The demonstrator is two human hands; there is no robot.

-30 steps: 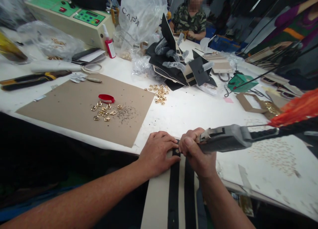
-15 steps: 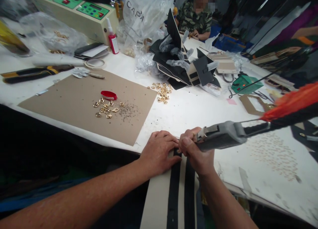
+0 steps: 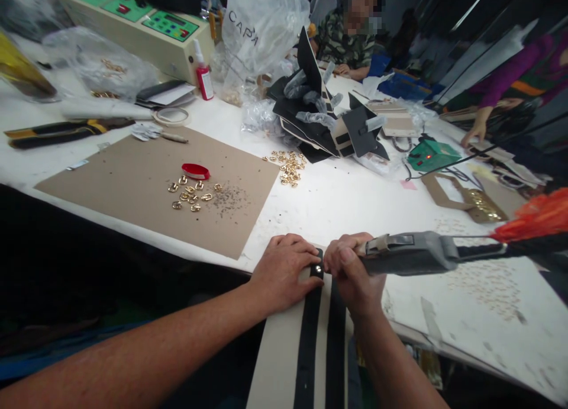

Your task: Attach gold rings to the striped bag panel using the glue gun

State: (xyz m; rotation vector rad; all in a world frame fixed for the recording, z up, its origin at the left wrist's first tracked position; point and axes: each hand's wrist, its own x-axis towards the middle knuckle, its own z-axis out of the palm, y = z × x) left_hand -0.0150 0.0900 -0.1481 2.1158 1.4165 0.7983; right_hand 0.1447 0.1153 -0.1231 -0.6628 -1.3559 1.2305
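Observation:
My left hand [image 3: 284,273] lies flat, fingers stretched out, on a beige piece [image 3: 277,356] with two black straps [image 3: 310,338] at the table's near edge. A small metal stud [image 3: 318,269] shows on the left strap's end, right beside my left fingertips. My right hand [image 3: 352,276] is closed round a grey power tool [image 3: 408,254], whose body runs off to the right with an orange-wrapped cable [image 3: 532,216]. The tool's tip is hidden behind my right fingers, close to the stud.
A brown cardboard sheet [image 3: 133,184] holds gold buckles [image 3: 190,195] and a red cap [image 3: 196,171]. More gold buckles [image 3: 288,164] lie beyond. Black and beige parts [image 3: 328,122], a plastic bag [image 3: 261,24], a control box [image 3: 146,27] and pliers [image 3: 53,132] stand further back. A person [image 3: 350,36] sits across.
The tool and my right hand have shifted slightly right and lower. The stud on the strap end now shows between my hands. Another person's hand has come into view at far right.

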